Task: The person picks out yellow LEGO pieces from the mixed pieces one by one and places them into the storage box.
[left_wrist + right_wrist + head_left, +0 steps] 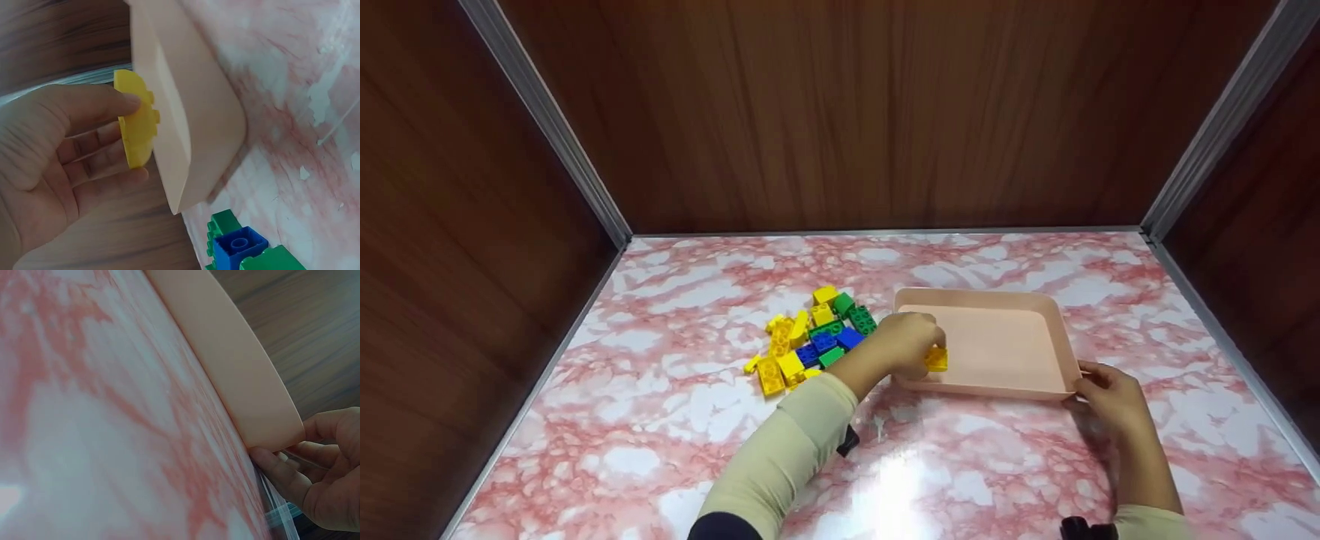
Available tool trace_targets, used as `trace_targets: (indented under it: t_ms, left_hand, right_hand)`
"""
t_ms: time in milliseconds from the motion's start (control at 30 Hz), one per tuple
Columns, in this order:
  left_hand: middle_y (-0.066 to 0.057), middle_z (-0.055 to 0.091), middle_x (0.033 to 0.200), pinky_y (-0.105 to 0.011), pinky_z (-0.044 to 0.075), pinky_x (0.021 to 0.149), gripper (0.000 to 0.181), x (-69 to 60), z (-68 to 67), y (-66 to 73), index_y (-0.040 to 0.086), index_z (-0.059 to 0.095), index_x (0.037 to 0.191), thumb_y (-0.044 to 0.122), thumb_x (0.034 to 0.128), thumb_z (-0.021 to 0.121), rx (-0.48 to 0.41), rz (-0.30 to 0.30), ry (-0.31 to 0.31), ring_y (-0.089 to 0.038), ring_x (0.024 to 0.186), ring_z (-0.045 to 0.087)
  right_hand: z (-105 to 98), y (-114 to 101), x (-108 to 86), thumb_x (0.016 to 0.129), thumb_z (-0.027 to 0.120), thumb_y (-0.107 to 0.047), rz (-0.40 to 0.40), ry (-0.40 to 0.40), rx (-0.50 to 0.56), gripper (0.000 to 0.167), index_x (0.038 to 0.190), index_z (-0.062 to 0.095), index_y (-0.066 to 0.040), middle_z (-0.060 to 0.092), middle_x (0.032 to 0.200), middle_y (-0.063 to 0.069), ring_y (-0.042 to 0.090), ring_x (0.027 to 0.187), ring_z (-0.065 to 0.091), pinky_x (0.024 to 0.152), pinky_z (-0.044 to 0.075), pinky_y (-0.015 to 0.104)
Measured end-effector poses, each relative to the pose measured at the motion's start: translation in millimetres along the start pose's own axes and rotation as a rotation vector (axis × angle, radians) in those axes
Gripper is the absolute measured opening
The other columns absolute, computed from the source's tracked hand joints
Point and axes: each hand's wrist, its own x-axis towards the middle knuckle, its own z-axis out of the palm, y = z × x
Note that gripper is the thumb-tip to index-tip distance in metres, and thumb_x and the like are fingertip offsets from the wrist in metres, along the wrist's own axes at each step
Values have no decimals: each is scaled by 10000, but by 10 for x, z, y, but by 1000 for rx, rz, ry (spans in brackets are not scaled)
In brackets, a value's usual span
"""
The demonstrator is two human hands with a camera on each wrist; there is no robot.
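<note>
My left hand (909, 343) pinches a yellow building block (937, 359) between thumb and fingers, over the left end of the peach tray (1005, 345). In the left wrist view, the yellow block (135, 126) has a rounded outline, and its studs face the tray wall (211, 124). At the tray's near right corner, my right hand (1114, 397) grips the outside of the wall. Its thumb (275, 469) lies at the bottom edge of the corner in the right wrist view, with the fingers round the other side. The tray floor that shows is bare.
Left of the tray lies a loose pile of yellow, green and blue building blocks (823, 341), partly behind my left forearm. Brown wood-grain panels (885, 120) enclose the back and sides of the pink-and-white marbled table (660, 435).
</note>
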Motion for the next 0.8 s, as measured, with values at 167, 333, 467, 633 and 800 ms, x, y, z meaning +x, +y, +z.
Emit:
trace_targets:
  t_ms: [167,333,467,633,800]
  left_hand:
    - [32,676,1004,-287,507,756,408,145,39,40,186,761,1057,428,736,825,-31,19,-13,-120,904,595]
    - [46,673,980,-250,496,761,406,285,63,76,184,762,1045,416,720,837,-66,4,-27,-109,885,586]
    - [50,661,970,-255,495,742,342,370,87,84,194,761,1024,339,721,825,-84,-26,-29,-111,868,580]
    - [59,638,904,-258,484,714,263,451,149,59,177,738,956,254,715,809,-89,-47,-55,-117,808,562]
    - [62,620,862,-274,488,721,269,513,210,38,176,707,923,232,686,821,-74,-96,-104,-131,793,565]
  right_hand:
    - [-4,-1,5,977,476,-36,9,1,1,507,1410,323,177,437,1305,358,59,857,623,759,564,298]
    - [-9,-7,6,977,475,-44,20,3,4,515,1418,319,172,424,1336,356,68,872,621,766,562,299]
    - [-22,-18,-1,973,485,-45,16,-7,25,512,1410,334,176,479,1300,312,62,881,628,776,561,306]
    - [-33,-17,0,963,493,-25,15,-9,67,504,1386,342,202,571,1193,212,50,867,627,767,565,312]
    - [-31,-5,10,958,500,-22,33,2,76,501,1372,349,216,602,1146,183,51,848,629,750,567,305]
